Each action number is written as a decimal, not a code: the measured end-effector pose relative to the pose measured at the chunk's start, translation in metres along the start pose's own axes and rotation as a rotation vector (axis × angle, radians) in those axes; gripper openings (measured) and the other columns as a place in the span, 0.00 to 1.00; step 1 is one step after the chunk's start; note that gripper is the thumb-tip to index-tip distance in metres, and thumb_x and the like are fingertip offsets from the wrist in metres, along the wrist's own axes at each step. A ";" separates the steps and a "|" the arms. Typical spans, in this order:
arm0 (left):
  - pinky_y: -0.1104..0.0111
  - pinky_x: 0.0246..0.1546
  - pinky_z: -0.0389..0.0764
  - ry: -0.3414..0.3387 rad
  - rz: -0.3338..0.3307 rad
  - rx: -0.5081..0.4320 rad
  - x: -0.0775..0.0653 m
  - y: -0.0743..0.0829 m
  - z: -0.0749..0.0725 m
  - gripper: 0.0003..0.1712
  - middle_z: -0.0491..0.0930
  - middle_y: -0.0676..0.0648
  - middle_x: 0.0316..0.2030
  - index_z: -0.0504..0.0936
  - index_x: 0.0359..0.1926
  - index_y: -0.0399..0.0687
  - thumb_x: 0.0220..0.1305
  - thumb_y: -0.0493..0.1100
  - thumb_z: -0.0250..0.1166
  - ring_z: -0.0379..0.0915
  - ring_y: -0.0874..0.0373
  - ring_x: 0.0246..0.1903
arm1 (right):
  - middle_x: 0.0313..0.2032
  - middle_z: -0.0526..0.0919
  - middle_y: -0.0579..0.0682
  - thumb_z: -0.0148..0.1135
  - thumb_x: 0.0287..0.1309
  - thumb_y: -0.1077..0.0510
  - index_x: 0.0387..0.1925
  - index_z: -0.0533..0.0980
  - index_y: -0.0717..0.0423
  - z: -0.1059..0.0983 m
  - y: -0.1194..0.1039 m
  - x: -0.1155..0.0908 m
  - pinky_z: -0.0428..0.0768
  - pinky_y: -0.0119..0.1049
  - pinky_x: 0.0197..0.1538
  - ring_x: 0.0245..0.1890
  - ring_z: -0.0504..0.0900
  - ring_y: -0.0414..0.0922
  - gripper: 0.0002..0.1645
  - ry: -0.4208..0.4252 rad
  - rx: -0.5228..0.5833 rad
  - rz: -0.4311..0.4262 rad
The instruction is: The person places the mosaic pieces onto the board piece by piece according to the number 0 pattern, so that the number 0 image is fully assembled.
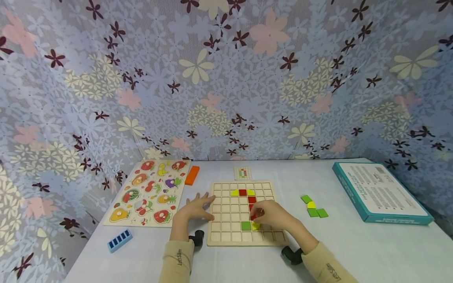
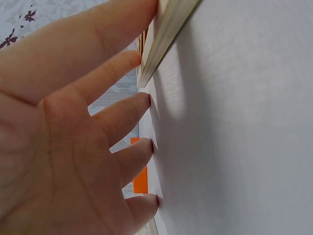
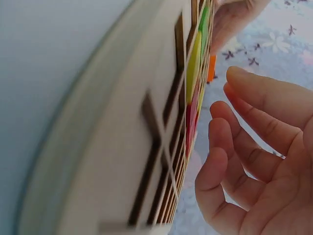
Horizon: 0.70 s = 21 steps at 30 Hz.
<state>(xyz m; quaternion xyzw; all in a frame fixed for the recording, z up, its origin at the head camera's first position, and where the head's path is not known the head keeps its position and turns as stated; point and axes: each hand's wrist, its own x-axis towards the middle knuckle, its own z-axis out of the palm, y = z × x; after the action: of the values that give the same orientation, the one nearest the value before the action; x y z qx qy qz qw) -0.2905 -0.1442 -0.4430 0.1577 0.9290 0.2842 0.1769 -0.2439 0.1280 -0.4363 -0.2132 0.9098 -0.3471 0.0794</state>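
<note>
A wooden grid board (image 1: 226,237) lies on the table between both hands. Set in its cells are yellow rounded pieces (image 1: 235,193), red squares (image 1: 242,192) and a green square (image 1: 245,225). My left hand (image 1: 194,209) spreads its fingers at the board's left side; the thumb and index finger touch its edge, while other fingertips rest on the table in the left wrist view. Above the board's right half is my right hand (image 1: 274,216), beside the red pieces and a yellow piece (image 1: 255,226). Its fingers are loosely bent, with nothing visible between them in the right wrist view.
Behind the board lies a small pattern card (image 1: 242,173). To the right are loose green and yellow pieces (image 1: 313,212) and a teal box (image 1: 385,192). A fruit puzzle board (image 1: 120,200), an orange block (image 1: 192,175) and a blue slotted case (image 1: 120,240) lie left.
</note>
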 end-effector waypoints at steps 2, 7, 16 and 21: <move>0.37 0.62 0.30 0.003 0.003 0.000 0.000 0.001 0.000 0.42 0.53 0.39 0.69 0.65 0.66 0.49 0.49 0.44 0.70 0.35 0.37 0.69 | 0.25 0.76 0.42 0.66 0.48 0.64 0.30 0.79 0.54 -0.005 0.004 -0.003 0.73 0.32 0.30 0.27 0.72 0.40 0.05 0.017 -0.002 0.016; 0.37 0.63 0.31 0.013 0.010 -0.005 -0.001 0.001 0.000 0.42 0.53 0.39 0.69 0.65 0.66 0.49 0.48 0.43 0.70 0.35 0.37 0.69 | 0.25 0.76 0.44 0.65 0.49 0.64 0.32 0.78 0.56 -0.020 0.018 -0.011 0.73 0.33 0.28 0.27 0.72 0.41 0.05 0.063 -0.008 0.055; 0.38 0.63 0.30 0.015 0.001 0.000 0.000 0.000 0.001 0.42 0.53 0.40 0.69 0.65 0.66 0.50 0.48 0.43 0.70 0.35 0.38 0.69 | 0.27 0.77 0.47 0.65 0.49 0.63 0.34 0.78 0.58 -0.046 0.038 -0.025 0.73 0.35 0.30 0.29 0.73 0.42 0.08 0.185 -0.021 0.152; 0.38 0.63 0.31 0.013 -0.001 0.006 -0.001 0.001 0.000 0.42 0.53 0.40 0.69 0.65 0.66 0.50 0.48 0.43 0.70 0.35 0.38 0.69 | 0.29 0.78 0.48 0.64 0.51 0.62 0.36 0.78 0.59 -0.055 0.044 -0.032 0.73 0.36 0.32 0.31 0.74 0.43 0.09 0.214 -0.032 0.204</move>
<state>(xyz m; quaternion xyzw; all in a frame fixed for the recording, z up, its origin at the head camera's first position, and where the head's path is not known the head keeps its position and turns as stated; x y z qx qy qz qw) -0.2895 -0.1438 -0.4426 0.1562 0.9311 0.2822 0.1705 -0.2463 0.2041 -0.4247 -0.0826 0.9353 -0.3437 0.0132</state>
